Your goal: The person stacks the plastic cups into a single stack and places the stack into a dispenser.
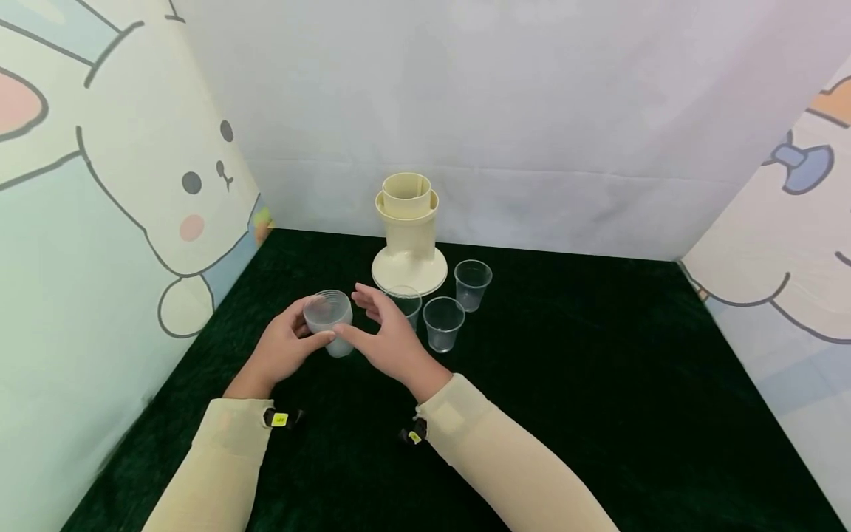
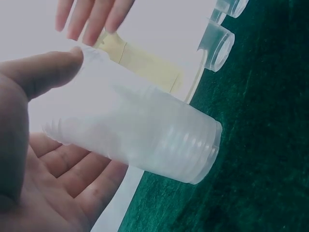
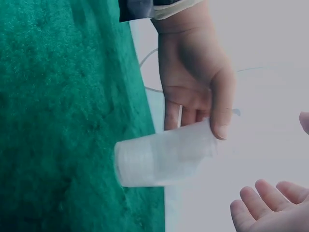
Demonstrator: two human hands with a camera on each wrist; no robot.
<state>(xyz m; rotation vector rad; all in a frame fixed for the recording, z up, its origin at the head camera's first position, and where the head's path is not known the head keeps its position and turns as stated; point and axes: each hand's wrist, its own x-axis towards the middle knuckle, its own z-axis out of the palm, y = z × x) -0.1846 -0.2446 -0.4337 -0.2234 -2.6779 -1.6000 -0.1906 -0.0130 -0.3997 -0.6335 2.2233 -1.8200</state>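
My left hand (image 1: pixel 274 353) grips a nested stack of clear plastic cups (image 1: pixel 327 314) near the rim, thumb on the near side and fingers behind. In the left wrist view the stack (image 2: pixel 145 125) is tilted, its base clear of the green cloth. The right hand (image 1: pixel 397 346) is beside the stack with fingers extended; in the right wrist view its fingers (image 3: pixel 260 200) are apart from the cups. Single clear cups stand upright to the right: one (image 1: pixel 412 304) partly hidden by the right hand, a second (image 1: pixel 443 324) beside it, and a third (image 1: pixel 473 285) farther back.
Behind the cups stands a cream-coloured cylinder (image 1: pixel 410 240) on a round base, a narrower tube set in its top. Dark green cloth (image 1: pixel 585 384) covers the table. A white backdrop (image 1: pixel 532 111) hangs behind; cartoon-printed panels (image 1: pixel 86 295) flank both sides.
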